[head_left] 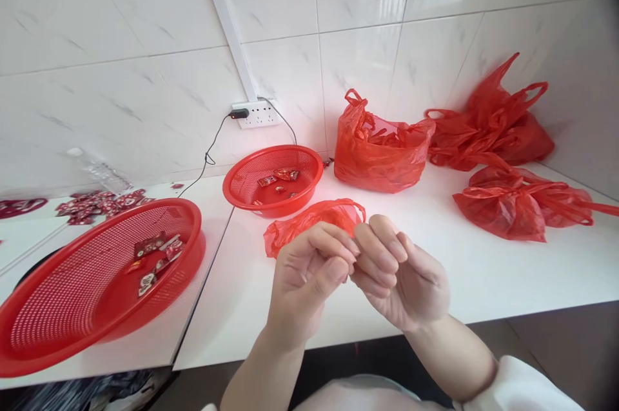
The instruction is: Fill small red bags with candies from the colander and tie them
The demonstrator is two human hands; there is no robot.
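Head view: holding left hand (309,282) and right hand (403,282) curled together, cannot tell whether gripping anything; just beyond, slack red bag (314,214); apparently unfinished, with packets (149,246) in left basket (193,217).

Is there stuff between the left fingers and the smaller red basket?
Yes: a crumpled red bag lies on the white table between the left fingers and the smaller red basket. It's probably low enough to reach over.

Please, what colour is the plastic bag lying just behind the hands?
The plastic bag is red; the head view shows it.
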